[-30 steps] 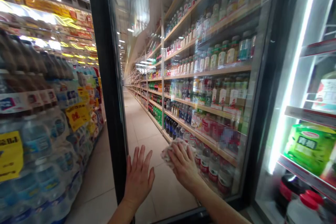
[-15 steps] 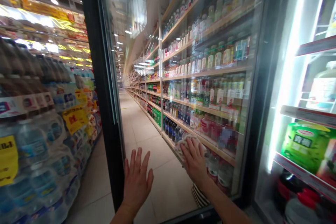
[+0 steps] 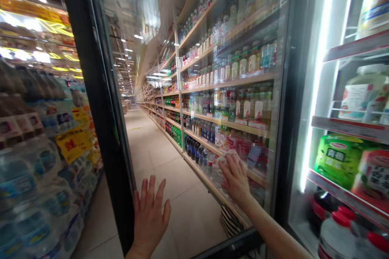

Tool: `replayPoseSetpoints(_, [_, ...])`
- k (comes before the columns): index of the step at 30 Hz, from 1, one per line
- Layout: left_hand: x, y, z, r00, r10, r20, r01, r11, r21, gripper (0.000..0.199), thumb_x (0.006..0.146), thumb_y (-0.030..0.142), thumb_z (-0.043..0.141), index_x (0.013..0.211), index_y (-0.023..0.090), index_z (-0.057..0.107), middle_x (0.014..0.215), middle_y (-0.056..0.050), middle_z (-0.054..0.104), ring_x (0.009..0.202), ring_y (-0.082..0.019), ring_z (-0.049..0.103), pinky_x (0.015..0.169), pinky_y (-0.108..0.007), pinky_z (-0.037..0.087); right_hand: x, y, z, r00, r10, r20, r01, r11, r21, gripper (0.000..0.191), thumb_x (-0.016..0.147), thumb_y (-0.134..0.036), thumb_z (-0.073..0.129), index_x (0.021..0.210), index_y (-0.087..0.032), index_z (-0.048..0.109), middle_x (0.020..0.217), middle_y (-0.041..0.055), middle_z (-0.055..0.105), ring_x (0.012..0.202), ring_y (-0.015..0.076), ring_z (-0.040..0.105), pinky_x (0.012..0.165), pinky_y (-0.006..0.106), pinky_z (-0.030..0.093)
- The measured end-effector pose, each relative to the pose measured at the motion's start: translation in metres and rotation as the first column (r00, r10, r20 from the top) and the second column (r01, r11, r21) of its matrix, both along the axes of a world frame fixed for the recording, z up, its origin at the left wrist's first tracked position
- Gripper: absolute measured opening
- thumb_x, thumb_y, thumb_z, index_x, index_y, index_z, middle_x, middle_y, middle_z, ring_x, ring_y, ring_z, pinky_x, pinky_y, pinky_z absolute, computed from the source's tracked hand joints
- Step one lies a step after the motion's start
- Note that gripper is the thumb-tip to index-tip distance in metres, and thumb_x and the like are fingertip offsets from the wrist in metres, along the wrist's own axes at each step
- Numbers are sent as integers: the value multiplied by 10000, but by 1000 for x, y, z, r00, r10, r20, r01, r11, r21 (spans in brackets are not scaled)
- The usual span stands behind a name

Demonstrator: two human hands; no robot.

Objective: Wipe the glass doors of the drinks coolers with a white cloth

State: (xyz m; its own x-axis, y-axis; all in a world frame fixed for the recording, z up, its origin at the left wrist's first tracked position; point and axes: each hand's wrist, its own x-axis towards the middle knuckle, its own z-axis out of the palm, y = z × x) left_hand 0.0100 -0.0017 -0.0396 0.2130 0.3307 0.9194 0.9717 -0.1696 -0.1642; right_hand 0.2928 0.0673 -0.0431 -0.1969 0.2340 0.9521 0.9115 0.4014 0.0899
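Observation:
A black-framed glass door (image 3: 158, 137) stands swung out in front of me. Near its left edge, my left hand (image 3: 150, 212) lies flat with fingers spread and nothing in it. Toward the lower right of the pane, my right hand (image 3: 234, 176) presses a pale crumpled cloth (image 3: 223, 161) against the glass. The fingers of that hand partly cover the cloth. Shelves of bottles (image 3: 225, 73) show in the glass, along with a striped piece of fabric (image 3: 230, 220) low down.
On the left are stacked wrapped water bottles (image 3: 33, 186) with a yellow price sign (image 3: 73, 143). To the right, a lit cooler holds a green package (image 3: 338, 160) and red-capped bottles (image 3: 338, 230). The door's black frame (image 3: 94, 121) runs down the left.
My right hand and the cloth have shifted slightly right and up over the glass. My left hand stays spread at the door's left side. The view has turned a little to the right.

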Motion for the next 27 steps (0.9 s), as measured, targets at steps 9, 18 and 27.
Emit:
replayPoseSetpoints(9, [1,0,-1,999,9,43,-8,999,-35,747,807,195,514,1422,273,97,1513,-74,94,1370,-308,144,1078,-548,182,-57,-18,-4,993,109,34,-107,993,-50,655,747,-102,457,1376,-234,332,1488,74,218,1366,282,162,1057,524,256])
replayPoseSetpoints(18, [3,-2,-1,1000,11,27,-10,999,-41,748,802,196,516,1424,251,105,1514,-83,81,1373,-308,130,1081,-543,179,-30,-3,20,925,-50,-376,74,996,50,650,824,-142,400,1433,-210,182,1504,116,135,1370,309,134,1030,569,267])
replayPoseSetpoints(27, [1,-5,-1,1000,11,8,-11,999,-49,736,795,197,521,1421,250,138,1511,-85,109,1372,-297,142,1090,-519,178,-53,-9,20,996,59,-69,-55,997,57,529,821,-153,435,1341,-240,387,1464,68,285,1367,244,174,1069,492,220])
